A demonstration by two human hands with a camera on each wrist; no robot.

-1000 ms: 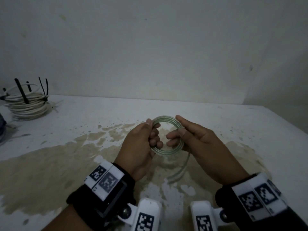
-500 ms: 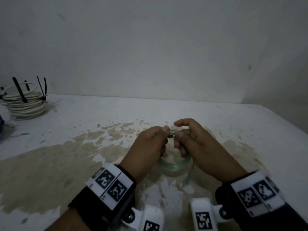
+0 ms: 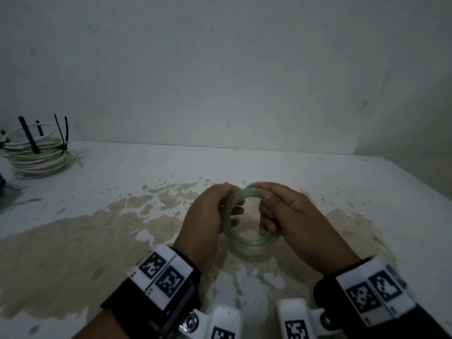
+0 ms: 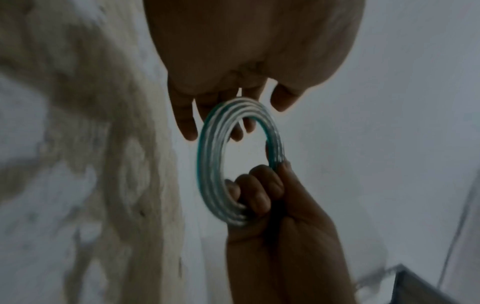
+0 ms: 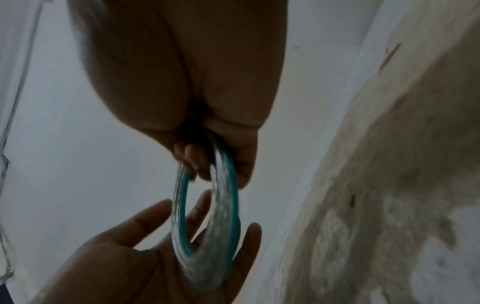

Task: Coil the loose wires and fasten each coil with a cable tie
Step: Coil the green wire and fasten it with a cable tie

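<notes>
A small coil of clear, green-tinted wire (image 3: 249, 242) hangs upright between my hands, a little above the stained white table (image 3: 367, 192). My left hand (image 3: 231, 204) holds its left side, thumb over the top and fingers passing through the ring. My right hand (image 3: 265, 212) grips the right side with curled fingers. In the left wrist view the coil (image 4: 210, 164) shows several neat turns, and the right hand's fingers (image 4: 257, 191) curl round its lower part. In the right wrist view the coil (image 5: 179, 226) lies across the left hand's fingers (image 5: 155, 209). No loose tail shows.
A stack of white wire coils (image 3: 36, 157) bound with black cable ties (image 3: 62, 133) sits at the table's far left, by the wall. A dark object (image 3: 1, 187) pokes in at the left edge. A brown stain (image 3: 73, 241) covers the table's near half. The table's edge runs along the right.
The loose tail that hung below the coil is no longer visible. My hands met at the coil's top half a second ago and now sit apart on its two sides.
</notes>
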